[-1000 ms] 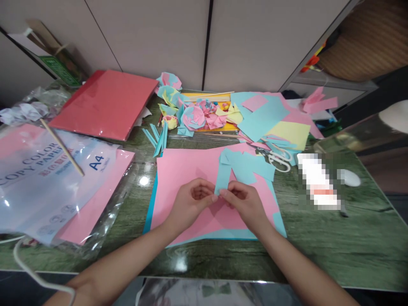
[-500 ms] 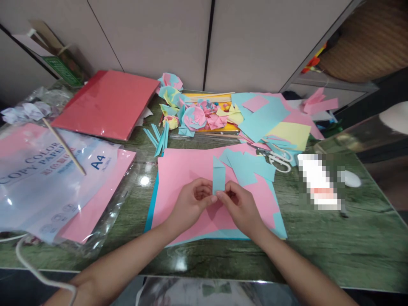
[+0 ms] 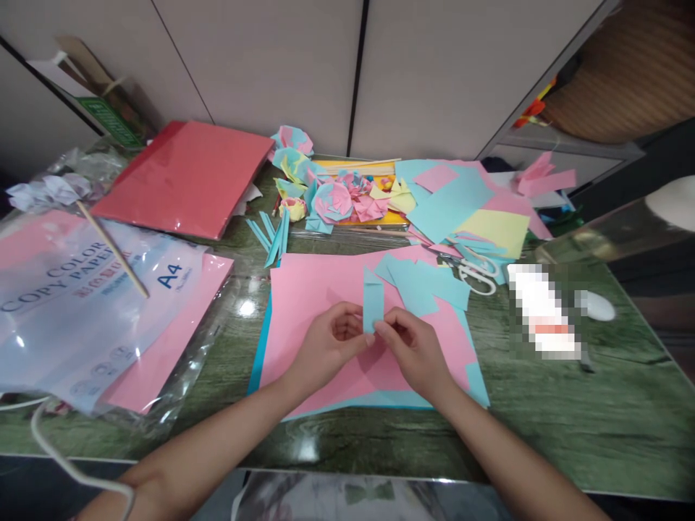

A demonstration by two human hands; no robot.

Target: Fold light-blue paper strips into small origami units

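Between my hands a folded strip of light blue paper [image 3: 373, 302] stands upright, a crease showing near its top. My left hand [image 3: 337, 339] pinches its lower left corner, thumb in front and fingers curled behind. My right hand [image 3: 411, 343] is closed at its lower right edge, thumb and forefinger on the paper. Under both hands lies a pink sheet [image 3: 296, 304] on top of blue sheets. Light blue paper pieces [image 3: 415, 282] rest on the pink sheet just beyond my right hand.
Scissors [image 3: 478, 271] with white handles lie right of the blue pieces. Behind are folded paper flowers [image 3: 332, 202], narrow blue strips [image 3: 278, 239] and coloured paper scraps [image 3: 453, 202]. At left are a red folder [image 3: 184, 181] and a plastic pack of copy paper [image 3: 98, 311]. A white mouse [image 3: 596, 305] sits right.
My right thumb and forefinger have shifted slightly up and right along the strip's lower edge. My left hand keeps its pinch; the view has moved very slightly.
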